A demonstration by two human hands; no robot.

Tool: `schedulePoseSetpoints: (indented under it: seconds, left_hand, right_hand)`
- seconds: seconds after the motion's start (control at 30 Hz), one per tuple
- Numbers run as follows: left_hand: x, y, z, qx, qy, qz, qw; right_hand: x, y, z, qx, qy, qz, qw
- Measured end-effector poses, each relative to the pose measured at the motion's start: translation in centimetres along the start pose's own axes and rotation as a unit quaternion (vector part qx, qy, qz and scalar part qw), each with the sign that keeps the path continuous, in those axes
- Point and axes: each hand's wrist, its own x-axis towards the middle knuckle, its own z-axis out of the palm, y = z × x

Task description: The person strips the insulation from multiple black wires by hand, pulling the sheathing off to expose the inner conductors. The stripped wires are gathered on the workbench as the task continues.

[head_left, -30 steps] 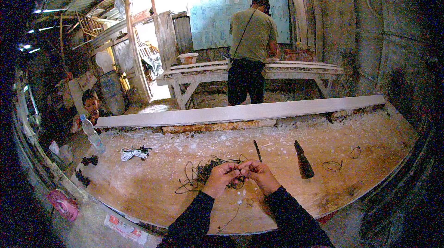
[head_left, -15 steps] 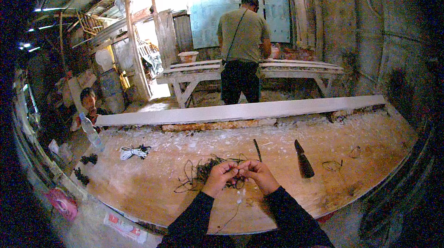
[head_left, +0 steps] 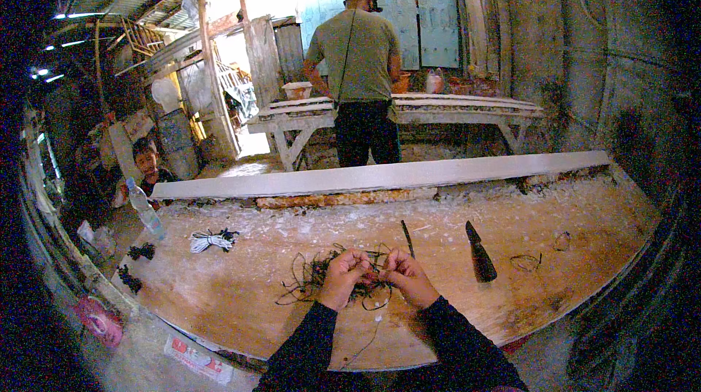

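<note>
My left hand [head_left: 342, 277] and my right hand [head_left: 406, 277] are close together over a wooden worktable [head_left: 241, 304], fingertips pinching a thin dark wire between them. A tangle of dark wire [head_left: 314, 275] lies on the table just beyond and under my hands. A loose strand trails down toward the table's near edge between my dark sleeves.
A thin dark rod [head_left: 407, 238] and a dark tapered tool [head_left: 480, 252] lie right of my hands. A white cord bundle [head_left: 209, 240] and a plastic bottle [head_left: 146, 209] sit at the left. A long white plank [head_left: 380, 175] runs across the far side. One person [head_left: 361, 70] stands at a far bench; another [head_left: 148, 165] sits left.
My hands stay together on the wire with small finger movement. The standing person at the far bench has shifted slightly left in view as my head turned.
</note>
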Motion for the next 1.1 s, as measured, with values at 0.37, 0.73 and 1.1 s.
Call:
schedulePoseSetpoints:
  seconds: [0.37,0.73,1.1]
  left_hand:
    - [-0.8,2.5,0.5,0.008,-0.101,0.006,0.995]
    - [-0.5,2.0,0.3,0.175,-0.063,0.066,0.980]
    - [0.2,0.4,-1.1,0.108,-0.069,0.085,0.988]
  right_hand:
    - [-0.4,-1.2,0.6,0.101,-0.023,0.015,0.995]
    - [-0.3,-0.6,0.2,0.026,-0.036,0.019,0.999]
    - [-0.7,0.0,0.3,-0.094,-0.046,-0.045,0.994]
